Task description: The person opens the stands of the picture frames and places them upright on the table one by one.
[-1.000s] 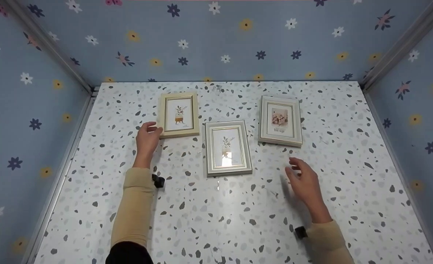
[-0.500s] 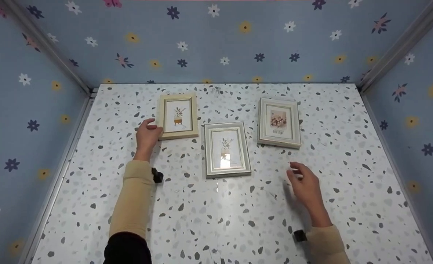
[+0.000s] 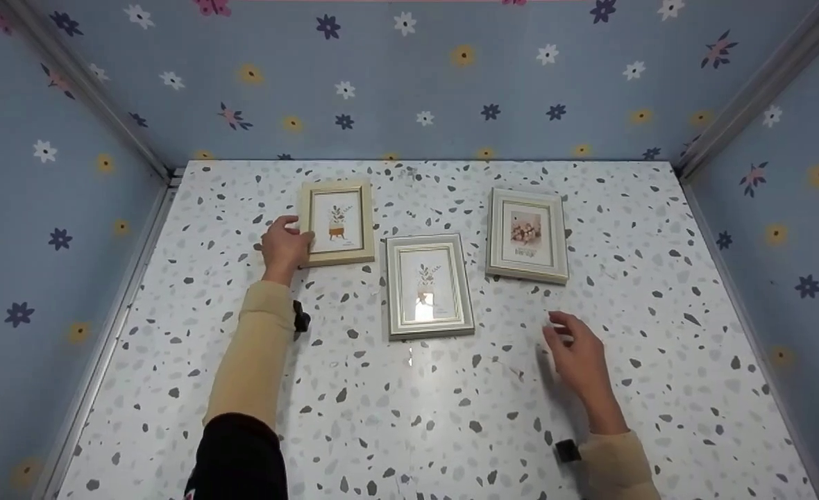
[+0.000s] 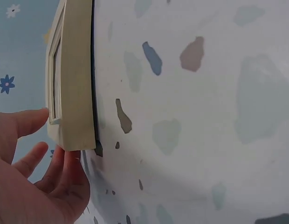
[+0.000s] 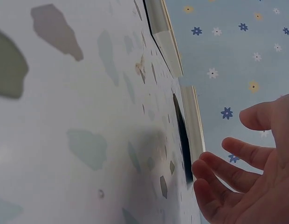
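My left hand (image 3: pixel 286 248) grips the left side of a cream picture frame (image 3: pixel 367 229), which lies face up at the back left. In the left wrist view, the thumb (image 4: pixel 33 122) lies at the frame's front face and fingertips touch its side edge. A silver-white picture frame (image 3: pixel 427 281) with a plant print and a glare spot lies in the middle. To its right is another whitish frame (image 3: pixel 526 232) with a pink flower picture. My right hand (image 3: pixel 579 357) hovers below that frame, fingers loosely bent, holding nothing.
A white speckled table (image 3: pixel 395 410) bears the frames. Blue flowered panels (image 3: pixel 409 76) wall it in at the back and both sides, with metal posts at the corners. A small black device (image 3: pixel 568 450) sits at the right wrist.
My left hand has slid farther back along the cream frame's left side, and its thumb now reaches over the edge. The frames and right hand stay put; the view shifts slightly.
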The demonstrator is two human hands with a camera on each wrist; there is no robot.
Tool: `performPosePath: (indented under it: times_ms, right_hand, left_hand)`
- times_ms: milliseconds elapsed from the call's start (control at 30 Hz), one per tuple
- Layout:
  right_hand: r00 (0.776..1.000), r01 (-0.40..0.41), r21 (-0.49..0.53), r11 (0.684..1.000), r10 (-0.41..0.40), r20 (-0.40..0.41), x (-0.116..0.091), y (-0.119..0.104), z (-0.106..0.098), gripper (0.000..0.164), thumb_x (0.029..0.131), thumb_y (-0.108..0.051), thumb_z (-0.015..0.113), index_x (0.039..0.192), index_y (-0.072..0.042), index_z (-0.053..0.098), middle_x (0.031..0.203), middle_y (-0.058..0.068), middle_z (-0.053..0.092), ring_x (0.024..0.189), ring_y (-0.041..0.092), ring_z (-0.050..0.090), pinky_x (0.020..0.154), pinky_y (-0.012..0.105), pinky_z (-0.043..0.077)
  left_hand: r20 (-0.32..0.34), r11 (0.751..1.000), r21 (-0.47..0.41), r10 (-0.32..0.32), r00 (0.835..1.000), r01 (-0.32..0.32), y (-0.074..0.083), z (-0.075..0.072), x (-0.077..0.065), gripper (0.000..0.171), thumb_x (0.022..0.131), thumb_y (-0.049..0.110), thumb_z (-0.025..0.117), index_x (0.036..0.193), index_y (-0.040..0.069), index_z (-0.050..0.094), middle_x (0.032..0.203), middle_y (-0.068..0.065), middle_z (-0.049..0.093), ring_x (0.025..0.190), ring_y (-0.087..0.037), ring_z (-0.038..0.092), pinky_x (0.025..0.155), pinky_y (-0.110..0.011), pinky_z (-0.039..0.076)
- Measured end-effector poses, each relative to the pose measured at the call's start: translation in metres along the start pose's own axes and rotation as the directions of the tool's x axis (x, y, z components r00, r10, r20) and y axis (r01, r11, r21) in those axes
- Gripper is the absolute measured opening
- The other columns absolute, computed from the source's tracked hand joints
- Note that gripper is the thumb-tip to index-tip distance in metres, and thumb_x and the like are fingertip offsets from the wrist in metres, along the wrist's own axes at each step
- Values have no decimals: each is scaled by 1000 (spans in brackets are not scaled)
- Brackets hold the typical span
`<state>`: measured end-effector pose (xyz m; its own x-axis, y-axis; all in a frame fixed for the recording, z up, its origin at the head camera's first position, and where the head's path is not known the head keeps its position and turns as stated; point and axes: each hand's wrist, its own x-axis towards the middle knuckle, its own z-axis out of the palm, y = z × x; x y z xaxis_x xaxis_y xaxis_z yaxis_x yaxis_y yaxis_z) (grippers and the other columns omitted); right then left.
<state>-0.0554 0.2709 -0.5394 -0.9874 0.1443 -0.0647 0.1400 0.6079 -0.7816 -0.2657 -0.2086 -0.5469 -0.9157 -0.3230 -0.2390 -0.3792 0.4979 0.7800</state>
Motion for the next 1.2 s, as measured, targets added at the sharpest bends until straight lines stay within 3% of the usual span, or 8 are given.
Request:
performPosePath:
  times_ms: [200,333,467,800,1000,1200]
  right_hand:
    - [1000,-26,5,1000,26,9,-1,1,0,39,103,-24,57,136,-5,57,133,15,58,115,31,59,91,47,52]
    - [999,-35,-5,999,35,13,-1,2,0,41,103,-29,57,136,-5,57,133,15,57,116,31,59,88,46,53]
    - [1000,-26,2,1000,26,8,-1,3,1,41,102,-28,58,135,-4,57,130,16,59,116,30,58,94,46,51]
    - [1000,-15,-7,1000,15,12,-1,2,3,38,102,-24,57,135,-4,58,132,15,59,116,30,58,97,46,49]
    - [999,-48,23,999,47,25,-2,3,1,40,103,-27,57,136,-6,57,132,15,59,117,29,57,96,45,49]
    - [999,-41,42,998,39,36,-2,5,2,38,103,-24,57,135,-4,57,132,16,59,118,30,57,98,46,48]
  left_hand:
    - [16,998,24,-53,998,52,-2,4,5,58,93,27,68,144,3,50,134,-18,58,118,-31,56,100,-43,45]
    - [0,994,-17,-109,994,109,-2,7,6,54,93,25,68,140,3,55,135,-14,59,119,-28,57,101,-41,45]
    - [-35,988,-60,-142,989,139,-1,11,5,49,93,22,66,138,5,58,132,-13,61,118,-25,57,99,-40,46]
    - [-118,986,-138,-111,987,94,2,14,1,44,93,20,63,135,6,63,128,-13,64,114,-24,60,96,-39,49]
    - [-93,971,-221,-118,989,95,3,10,1,43,95,22,66,136,7,61,128,-11,62,113,-20,58,96,-33,48]
    - [-6,950,-292,-122,992,115,6,1,1,42,96,20,67,136,7,60,130,-12,60,113,-20,58,93,-30,49]
